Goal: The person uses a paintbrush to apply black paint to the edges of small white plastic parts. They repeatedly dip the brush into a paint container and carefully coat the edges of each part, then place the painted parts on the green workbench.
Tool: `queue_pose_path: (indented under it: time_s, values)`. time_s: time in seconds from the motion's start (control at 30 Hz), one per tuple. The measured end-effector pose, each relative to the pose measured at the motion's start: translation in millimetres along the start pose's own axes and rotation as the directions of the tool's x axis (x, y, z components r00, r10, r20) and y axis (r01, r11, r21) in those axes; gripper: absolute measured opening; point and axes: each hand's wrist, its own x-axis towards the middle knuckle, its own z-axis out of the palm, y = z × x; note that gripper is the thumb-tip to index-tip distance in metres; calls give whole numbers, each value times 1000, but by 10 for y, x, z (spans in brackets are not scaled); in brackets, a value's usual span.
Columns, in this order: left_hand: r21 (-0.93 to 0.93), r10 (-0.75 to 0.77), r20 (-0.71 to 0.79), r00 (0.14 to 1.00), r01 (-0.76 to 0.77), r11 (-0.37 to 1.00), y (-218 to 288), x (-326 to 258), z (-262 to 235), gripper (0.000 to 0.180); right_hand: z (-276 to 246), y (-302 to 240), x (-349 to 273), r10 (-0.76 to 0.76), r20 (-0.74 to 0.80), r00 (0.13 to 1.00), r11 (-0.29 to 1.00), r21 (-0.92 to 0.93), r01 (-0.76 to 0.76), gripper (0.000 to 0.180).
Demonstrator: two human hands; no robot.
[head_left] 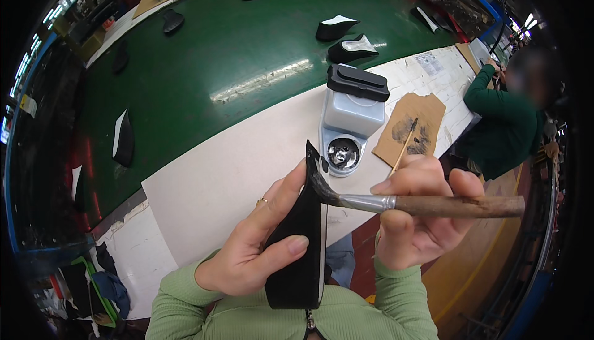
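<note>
Light, unhurried strokes seem best while the left grip [247, 253] holds the black wedge sole [294, 241] before the chest [352, 315] and the right grip [421, 235] pinches the brush [427, 206], bristles [323, 188] touching the sole's narrow end.

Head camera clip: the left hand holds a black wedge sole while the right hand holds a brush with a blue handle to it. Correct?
Not quite: the handle is brown, as the head view shows. The left hand does hold the black wedge sole, and the right hand the brush.
</note>
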Motion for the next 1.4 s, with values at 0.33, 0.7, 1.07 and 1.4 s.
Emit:
queue_pose_path:
  time_s: [0.33, 0.7, 1.07, 1.4]
  values:
    - [-3, 38, -34, 999, -38, 999, 3, 19, 17, 64, -25, -39, 24, 7, 52, 999, 1000, -26, -6, 66]
    - [-33, 40, -70, 997, -42, 999, 15, 18, 17, 64, -3, -58, -12, 21, 62, 998, 999, -46, -18, 67]
    - [2, 52, -77, 996, -52, 999, 46, 16, 30, 64, 32, -69, 31, 223, -185, 957, 973, 96, -208, 64]
    - [115, 101, -59, 993, -94, 989, 88, 13, 11, 63, 44, 30, 128, 33, -6, 999, 999, 6, -33, 66]
